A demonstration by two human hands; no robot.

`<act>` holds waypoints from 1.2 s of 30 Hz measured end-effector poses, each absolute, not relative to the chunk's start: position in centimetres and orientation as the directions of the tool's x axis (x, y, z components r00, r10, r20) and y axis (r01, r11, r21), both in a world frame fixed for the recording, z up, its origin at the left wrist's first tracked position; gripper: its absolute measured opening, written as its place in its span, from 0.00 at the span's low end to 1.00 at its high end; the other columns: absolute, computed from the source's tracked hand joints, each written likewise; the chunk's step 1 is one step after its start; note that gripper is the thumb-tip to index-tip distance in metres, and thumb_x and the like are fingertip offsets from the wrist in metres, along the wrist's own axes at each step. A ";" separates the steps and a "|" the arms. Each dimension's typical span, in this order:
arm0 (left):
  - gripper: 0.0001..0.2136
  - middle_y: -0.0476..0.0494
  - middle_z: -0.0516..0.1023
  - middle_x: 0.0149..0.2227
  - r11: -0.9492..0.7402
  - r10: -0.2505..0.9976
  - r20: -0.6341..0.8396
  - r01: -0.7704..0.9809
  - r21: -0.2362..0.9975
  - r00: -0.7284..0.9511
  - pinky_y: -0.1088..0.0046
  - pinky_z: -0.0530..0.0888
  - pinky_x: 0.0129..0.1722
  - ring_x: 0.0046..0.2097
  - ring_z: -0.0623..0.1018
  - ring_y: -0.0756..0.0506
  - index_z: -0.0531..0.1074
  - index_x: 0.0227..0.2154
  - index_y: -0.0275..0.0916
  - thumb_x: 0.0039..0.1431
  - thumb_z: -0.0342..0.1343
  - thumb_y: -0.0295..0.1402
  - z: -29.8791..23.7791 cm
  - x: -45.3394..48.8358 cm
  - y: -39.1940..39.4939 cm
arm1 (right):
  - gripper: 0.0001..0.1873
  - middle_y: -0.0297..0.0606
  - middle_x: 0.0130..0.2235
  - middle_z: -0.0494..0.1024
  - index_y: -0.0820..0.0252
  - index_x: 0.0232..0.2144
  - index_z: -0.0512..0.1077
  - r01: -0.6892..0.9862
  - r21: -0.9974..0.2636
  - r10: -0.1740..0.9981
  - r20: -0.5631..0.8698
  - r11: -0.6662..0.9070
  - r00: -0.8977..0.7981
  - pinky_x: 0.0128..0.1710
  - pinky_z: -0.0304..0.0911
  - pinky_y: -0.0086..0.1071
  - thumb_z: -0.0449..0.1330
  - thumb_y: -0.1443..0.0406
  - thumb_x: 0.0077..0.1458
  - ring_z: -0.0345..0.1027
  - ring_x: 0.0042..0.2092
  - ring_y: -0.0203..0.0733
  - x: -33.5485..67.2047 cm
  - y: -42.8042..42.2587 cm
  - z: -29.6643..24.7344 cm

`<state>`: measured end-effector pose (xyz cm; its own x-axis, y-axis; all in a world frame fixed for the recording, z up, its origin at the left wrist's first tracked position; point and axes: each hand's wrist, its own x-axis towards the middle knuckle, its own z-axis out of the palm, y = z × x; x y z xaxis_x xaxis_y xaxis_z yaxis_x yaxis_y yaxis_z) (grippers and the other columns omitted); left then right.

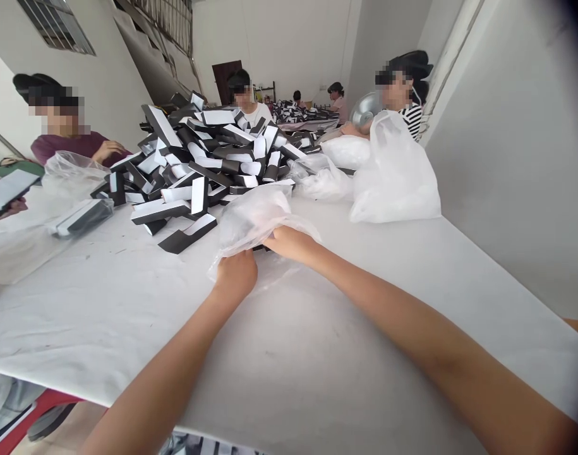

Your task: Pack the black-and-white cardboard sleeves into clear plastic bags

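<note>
Your left hand (pixel 236 275) and right hand (pixel 291 245) close in on a clear plastic bag (pixel 253 218), each grip pinching its film from either side, mid-way across the bench (pixel 127 316). The bag's long axis points away from you, toward a heap of black-and-white card sleeves (pixel 194 158) just beyond. Past the heap, a co-worker (pixel 244 101) sits facing you.

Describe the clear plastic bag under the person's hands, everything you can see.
The bag is thin, translucent plastic, crumpled and loosely puffed; what it holds, if anything, cannot be told. It lies on the white table, its far edge against the black-and-white pile. The left hand and right hand rest on its near side, where loose film spreads flat.
</note>
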<state>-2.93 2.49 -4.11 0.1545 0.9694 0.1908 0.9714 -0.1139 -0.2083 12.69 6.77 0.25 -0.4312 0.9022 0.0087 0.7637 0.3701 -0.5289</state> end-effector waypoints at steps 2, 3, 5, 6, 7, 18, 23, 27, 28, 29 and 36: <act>0.15 0.25 0.76 0.44 -0.087 0.968 0.212 0.975 -0.207 0.132 0.58 0.73 0.39 0.47 0.76 0.30 0.70 0.47 0.29 0.59 0.49 0.29 -3.9 -3.4 3.2 | 0.25 0.41 0.43 0.79 0.54 0.49 0.72 0.760 -0.512 0.901 0.066 0.399 -0.429 0.37 0.62 0.32 0.49 0.47 0.61 0.70 0.45 0.48 12.8 7.0 0.2; 0.15 0.25 0.76 0.45 -0.086 0.962 0.238 0.976 -0.202 0.134 0.57 0.73 0.41 0.48 0.76 0.29 0.70 0.47 0.29 0.59 0.49 0.31 -3.8 -3.5 3.4 | 0.25 0.41 0.40 0.79 0.55 0.47 0.73 0.769 -0.497 0.904 0.079 0.401 -0.420 0.36 0.62 0.32 0.49 0.47 0.61 0.71 0.42 0.48 12.8 7.1 0.2; 0.15 0.27 0.76 0.46 -0.094 0.951 0.273 0.979 -0.180 0.142 0.57 0.72 0.43 0.49 0.75 0.31 0.70 0.47 0.32 0.59 0.49 0.32 -3.7 -3.9 3.8 | 0.24 0.41 0.36 0.79 0.57 0.41 0.75 0.803 -0.467 0.914 0.030 0.370 -0.403 0.33 0.61 0.34 0.47 0.49 0.61 0.71 0.37 0.47 12.6 7.4 -0.1; 0.14 0.28 0.77 0.46 -0.103 0.952 0.271 0.981 -0.163 0.145 0.58 0.72 0.44 0.48 0.76 0.32 0.71 0.46 0.33 0.59 0.49 0.31 -3.7 -4.0 4.0 | 0.25 0.42 0.35 0.79 0.57 0.38 0.76 0.819 -0.455 0.920 0.000 0.350 -0.393 0.32 0.61 0.34 0.46 0.49 0.61 0.71 0.36 0.47 12.6 7.6 -0.1; 0.13 0.30 0.77 0.45 -0.111 0.955 0.258 0.983 -0.145 0.146 0.59 0.72 0.44 0.47 0.76 0.34 0.71 0.45 0.33 0.59 0.49 0.31 -3.7 -4.1 4.1 | 0.25 0.42 0.34 0.78 0.57 0.36 0.77 0.830 -0.446 0.925 -0.016 0.334 -0.381 0.31 0.61 0.34 0.46 0.50 0.61 0.71 0.35 0.47 12.6 7.7 -0.2; 0.16 0.32 0.76 0.46 -0.316 0.905 0.282 0.947 -0.053 0.318 0.61 0.73 0.42 0.45 0.77 0.36 0.72 0.48 0.36 0.62 0.46 0.33 -5.3 -2.7 3.4 | 0.26 0.35 0.46 0.79 0.52 0.45 0.74 0.707 -0.639 0.877 -0.104 0.302 -0.469 0.40 0.63 0.30 0.50 0.44 0.57 0.71 0.44 0.45 15.9 9.6 2.4; 0.18 0.33 0.72 0.54 -0.382 0.867 0.326 0.923 -0.047 0.376 0.59 0.74 0.42 0.49 0.75 0.34 0.70 0.53 0.38 0.60 0.48 0.31 -5.7 -2.2 3.1 | 0.30 0.39 0.51 0.76 0.53 0.47 0.74 0.708 -0.628 0.907 -0.008 0.323 -0.421 0.48 0.61 0.36 0.44 0.43 0.60 0.68 0.51 0.50 14.4 8.1 1.3; 0.14 0.34 0.77 0.45 -0.363 0.872 0.320 0.928 -0.084 0.370 0.56 0.75 0.41 0.45 0.76 0.33 0.74 0.45 0.37 0.59 0.48 0.31 -5.5 -2.4 3.4 | 0.26 0.41 0.53 0.75 0.54 0.49 0.72 0.681 -0.541 0.868 0.256 0.493 -0.425 0.52 0.58 0.38 0.51 0.46 0.58 0.63 0.56 0.52 12.6 7.3 -1.5; 0.13 0.34 0.78 0.43 -0.361 0.868 0.332 0.928 -0.087 0.369 0.56 0.75 0.40 0.44 0.77 0.33 0.75 0.42 0.37 0.59 0.48 0.31 -5.5 -2.5 3.4 | 0.25 0.41 0.51 0.76 0.55 0.49 0.72 0.688 -0.523 0.863 0.277 0.504 -0.422 0.52 0.58 0.38 0.53 0.47 0.57 0.63 0.57 0.52 12.3 7.5 -2.2; 0.12 0.35 0.78 0.42 -0.362 0.863 0.345 0.928 -0.085 0.368 0.56 0.75 0.41 0.43 0.77 0.33 0.76 0.39 0.38 0.59 0.48 0.31 -5.4 -2.5 3.5 | 0.24 0.42 0.50 0.77 0.55 0.48 0.73 0.698 -0.514 0.867 0.277 0.498 -0.415 0.53 0.57 0.39 0.54 0.48 0.57 0.63 0.56 0.52 12.2 7.7 -2.7; 0.16 0.37 0.74 0.50 -0.290 0.895 0.326 0.953 -0.091 0.303 0.57 0.71 0.51 0.52 0.72 0.34 0.72 0.48 0.38 0.61 0.46 0.32 -4.2 -2.5 3.2 | 0.24 0.40 0.48 0.77 0.51 0.47 0.73 0.701 -0.578 0.905 0.198 0.418 -0.377 0.51 0.60 0.40 0.55 0.45 0.56 0.67 0.52 0.51 12.4 10.9 -4.8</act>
<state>-2.48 3.25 -4.18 0.3035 0.8954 0.3259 0.9527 -0.2899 -0.0908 12.40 10.91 -4.81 -0.3766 0.9050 0.1979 0.7011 0.4181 -0.5776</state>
